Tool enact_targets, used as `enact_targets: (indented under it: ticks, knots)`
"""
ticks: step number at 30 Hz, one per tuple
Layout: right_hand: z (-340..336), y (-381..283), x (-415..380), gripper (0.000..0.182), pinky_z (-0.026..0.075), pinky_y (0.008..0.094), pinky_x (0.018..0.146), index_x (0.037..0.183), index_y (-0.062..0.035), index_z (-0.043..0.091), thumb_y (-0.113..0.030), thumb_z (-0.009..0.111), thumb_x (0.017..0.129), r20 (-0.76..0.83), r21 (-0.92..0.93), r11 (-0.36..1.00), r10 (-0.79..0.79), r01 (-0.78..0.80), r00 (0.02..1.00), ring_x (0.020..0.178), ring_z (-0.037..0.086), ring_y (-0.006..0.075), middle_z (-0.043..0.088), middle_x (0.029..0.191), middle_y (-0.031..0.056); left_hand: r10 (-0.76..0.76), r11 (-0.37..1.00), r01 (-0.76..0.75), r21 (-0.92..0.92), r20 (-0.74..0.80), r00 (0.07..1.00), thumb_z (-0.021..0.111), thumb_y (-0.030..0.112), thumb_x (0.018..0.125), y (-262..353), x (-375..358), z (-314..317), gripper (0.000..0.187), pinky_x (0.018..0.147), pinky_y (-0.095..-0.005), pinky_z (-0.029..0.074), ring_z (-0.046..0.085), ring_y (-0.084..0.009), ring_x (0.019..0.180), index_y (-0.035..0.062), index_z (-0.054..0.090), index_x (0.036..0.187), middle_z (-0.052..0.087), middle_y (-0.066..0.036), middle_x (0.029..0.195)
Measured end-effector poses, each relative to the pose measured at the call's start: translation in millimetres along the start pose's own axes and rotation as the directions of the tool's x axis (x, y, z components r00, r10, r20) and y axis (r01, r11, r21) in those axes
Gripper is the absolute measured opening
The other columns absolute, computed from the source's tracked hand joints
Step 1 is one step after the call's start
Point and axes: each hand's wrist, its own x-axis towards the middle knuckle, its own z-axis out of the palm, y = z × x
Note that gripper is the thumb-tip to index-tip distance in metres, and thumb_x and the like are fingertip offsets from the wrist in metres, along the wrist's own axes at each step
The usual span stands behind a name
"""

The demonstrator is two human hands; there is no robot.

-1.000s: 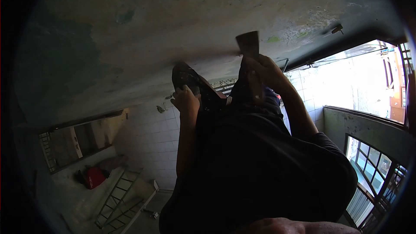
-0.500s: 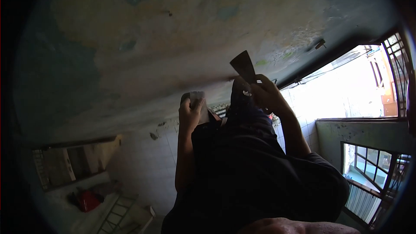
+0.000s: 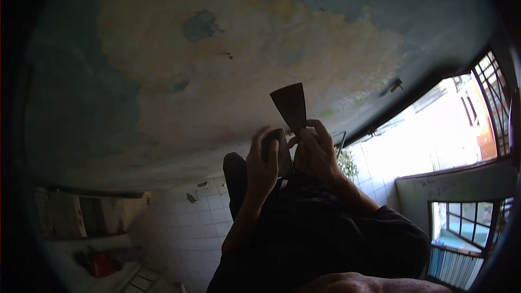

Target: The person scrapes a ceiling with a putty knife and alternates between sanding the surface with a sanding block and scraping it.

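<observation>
- Dark trapezoid scraper blade, flared end up, slightly tilted: above the right hand, in front of the patchy plastered surface; contact with that surface cannot be told.
- Right hand: closed around the lower, narrow end of the scraper; handle mostly hidden.
- Dull grey flat plate, straight-edged: between the two hands, just beside the scraper's narrow end; whether they touch cannot be told.
- Left hand: narrow grip on the plate, thumb laid along its face; other fingers partly hidden and blurred.
- Patchy plastered surface, yellowish with grey-green areas: across the upper view.
- Black clothing: on the wearer, below both hands.
- White square tiles: beyond the left forearm.
- Red object, form unclear: lower left, well apart from the hands.
- Window with dark grid bars: lower right.
</observation>
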Motion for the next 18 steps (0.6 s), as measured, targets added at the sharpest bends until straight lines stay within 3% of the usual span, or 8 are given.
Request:
enact_targets:
  ticks: [2, 5, 7, 11, 13, 15, 18]
  knots:
    - [0, 13, 5, 0.018, 0.043, 0.0244, 0.042, 0.121, 0.0001, 0.052, -0.012, 0.049, 0.108, 0.02, 0.02, 1.0, -0.005, 0.005, 1.0, 0.049, 0.054, 0.0079, 0.066, 0.077, 0.009, 0.063, 0.992, -0.075, 0.098, 0.117, 0.991, 0.055, 0.007, 0.101, -9, -3, -4, 0.017, 0.09, -0.0414, 0.053, 0.068, -0.0381, 0.104, -0.0012, 0.067, 0.111, 0.067, -0.021, 0.11]
    - [-1, 28, 18, 0.015, 0.041, 0.0253, 0.044, 0.118, -0.0011, 0.051, -0.013, 0.05, 0.108, -0.024, -0.024, 0.999, -0.026, 0.026, 0.999, 0.05, 0.052, 0.0075, 0.059, 0.067, 0.0042, 0.056, 0.992, -0.069, 0.11, 0.113, 0.992, 0.056, 0.008, 0.102, -10, -8, 1, 0.018, 0.091, -0.0434, 0.052, 0.067, -0.0375, 0.105, -0.0017, 0.068, 0.11, 0.068, -0.021, 0.109]
    - [5, 28, 27, 0.013, 0.041, 0.0264, 0.043, 0.115, -0.0031, 0.05, -0.015, 0.05, 0.109, -0.154, -0.107, 0.991, -0.098, 0.082, 0.983, 0.047, 0.051, 0.0093, 0.055, 0.059, 0.0038, 0.036, 0.996, -0.046, 0.072, 0.131, 0.991, 0.056, 0.008, 0.101, -9, -14, 5, 0.019, 0.093, -0.0437, 0.051, 0.065, -0.0375, 0.107, -0.0026, 0.068, 0.112, 0.067, -0.022, 0.11]
    - [10, 18, 41, 0.015, 0.041, 0.0274, 0.042, 0.111, -0.0041, 0.048, -0.019, 0.049, 0.109, -0.209, -0.095, 0.995, -0.058, 0.039, 0.976, 0.044, 0.053, 0.0124, 0.054, 0.054, 0.0048, -0.077, 0.996, 0.066, 0.052, 0.246, 0.966, 0.058, 0.013, 0.101, -15, -23, 8, 0.023, 0.092, -0.0436, 0.05, 0.064, -0.0387, 0.106, -0.0037, 0.067, 0.114, 0.064, -0.023, 0.112]
    - [11, 17, 50, 0.018, 0.042, 0.0283, 0.041, 0.109, -0.0041, 0.048, -0.022, 0.048, 0.11, -0.214, -0.061, 0.994, -0.106, 0.095, 0.971, 0.042, 0.054, 0.0149, 0.054, 0.052, 0.0063, -0.102, 0.995, 0.093, 0.046, 0.287, 0.952, 0.059, 0.014, 0.101, -14, -20, 10, 0.024, 0.092, -0.0438, 0.05, 0.063, -0.039, 0.105, -0.004, 0.067, 0.114, 0.064, -0.023, 0.112]
    - [9, 18, 62, 0.02, 0.043, 0.0284, 0.041, 0.108, -0.0042, 0.048, -0.024, 0.048, 0.11, -0.224, -0.063, 0.989, -0.142, 0.132, 0.964, 0.041, 0.054, 0.0153, 0.053, 0.052, 0.0064, -0.015, 0.997, -0.009, 0.073, 0.322, 0.947, 0.06, 0.016, 0.102, -9, -15, 14, 0.025, 0.09, -0.0449, 0.05, 0.063, -0.039, 0.104, -0.0046, 0.067, 0.113, 0.063, -0.024, 0.111]
    - [8, 19, 73, 0.021, 0.043, 0.0283, 0.041, 0.105, -0.0044, 0.048, -0.025, 0.048, 0.11, -0.233, -0.065, 0.983, -0.181, 0.17, 0.955, 0.041, 0.054, 0.0157, 0.053, 0.052, 0.0061, 0.006, 0.998, -0.027, 0.059, 0.331, 0.944, 0.06, 0.015, 0.101, -10, -11, 20, 0.023, 0.087, -0.045, 0.05, 0.063, -0.038, 0.102, -0.0052, 0.067, 0.111, 0.064, -0.023, 0.106]
